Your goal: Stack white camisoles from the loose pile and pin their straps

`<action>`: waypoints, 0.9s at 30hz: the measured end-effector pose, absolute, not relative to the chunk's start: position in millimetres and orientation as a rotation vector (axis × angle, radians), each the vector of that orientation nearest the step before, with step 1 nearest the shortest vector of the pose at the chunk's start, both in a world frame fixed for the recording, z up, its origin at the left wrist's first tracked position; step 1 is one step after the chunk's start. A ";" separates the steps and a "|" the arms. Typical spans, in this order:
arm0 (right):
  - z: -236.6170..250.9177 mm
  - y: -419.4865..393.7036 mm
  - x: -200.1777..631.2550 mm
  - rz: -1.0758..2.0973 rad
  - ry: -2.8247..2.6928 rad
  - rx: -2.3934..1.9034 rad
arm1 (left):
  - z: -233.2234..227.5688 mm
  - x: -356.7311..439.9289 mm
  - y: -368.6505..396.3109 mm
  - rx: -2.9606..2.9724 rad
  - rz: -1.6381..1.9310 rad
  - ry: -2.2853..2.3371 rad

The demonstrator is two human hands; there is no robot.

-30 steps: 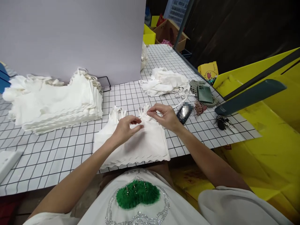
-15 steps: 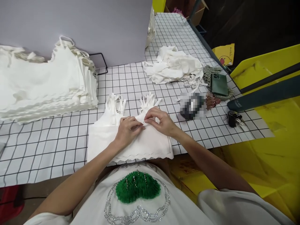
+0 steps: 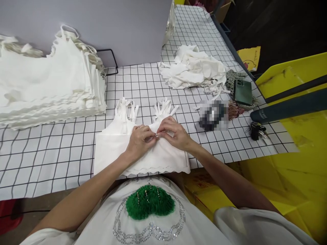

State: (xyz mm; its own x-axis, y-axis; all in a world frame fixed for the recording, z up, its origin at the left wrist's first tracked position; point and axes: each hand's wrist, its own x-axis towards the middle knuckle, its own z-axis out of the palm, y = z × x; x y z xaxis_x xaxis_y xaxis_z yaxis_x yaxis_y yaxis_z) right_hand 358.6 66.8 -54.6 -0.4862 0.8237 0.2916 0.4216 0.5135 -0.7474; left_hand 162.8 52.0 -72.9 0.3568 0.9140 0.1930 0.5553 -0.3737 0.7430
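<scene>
A white camisole top (image 3: 112, 149) with thin straps and a wavy hem lies flat at the front of the table, its straps pointing away from me. My left hand (image 3: 141, 139) rests over its middle, thumb and forefinger pinched at the neckline edge. Facing it, my right hand (image 3: 175, 133) pinches the same spot from the right. The fingertips nearly meet there, around a tiny bit of the top's edge. Whether something small is also between them, I cannot make out.
A thick stack of white tops (image 3: 51, 81) stands at the left. A loose white garment heap (image 3: 195, 68) lies at the back right. Near the right edge are a green phone (image 3: 242, 92), keys (image 3: 257, 131), a blurred dark object (image 3: 213, 115) and a dark green cylinder (image 3: 288, 107).
The view has shifted slightly. Both hands stay at the same place on the neckline, and the right fingertips have drawn a little closer to the left ones.
</scene>
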 end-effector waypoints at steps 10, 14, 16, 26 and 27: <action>-52.9 70.0 360.5 0.616 -2.333 -0.969 | -75.3 162.6 52.4 2.061 0.813 1.287; -42.5 70.9 361.7 0.511 -2.495 -0.933 | -74.3 162.4 52.5 1.994 0.841 1.258; -37.3 70.0 362.0 0.460 -2.588 -0.920 | -73.9 162.4 52.3 1.967 0.850 1.248; -5.7 126.2 380.7 0.784 -2.619 -0.956 | -63.9 161.6 62.3 1.794 0.728 1.209; -2.7 138.0 380.9 0.789 -2.576 -0.985 | -63.0 162.3 64.0 1.789 0.710 1.211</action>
State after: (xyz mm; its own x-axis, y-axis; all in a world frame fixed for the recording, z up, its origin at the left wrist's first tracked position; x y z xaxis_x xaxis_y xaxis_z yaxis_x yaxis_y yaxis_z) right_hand 380.9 138.0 -2.7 -0.7313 0.6797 0.0565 0.5314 0.6198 -0.5775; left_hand 162.3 64.0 -63.0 0.3721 0.9282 -0.0020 0.4517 -0.1793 0.8740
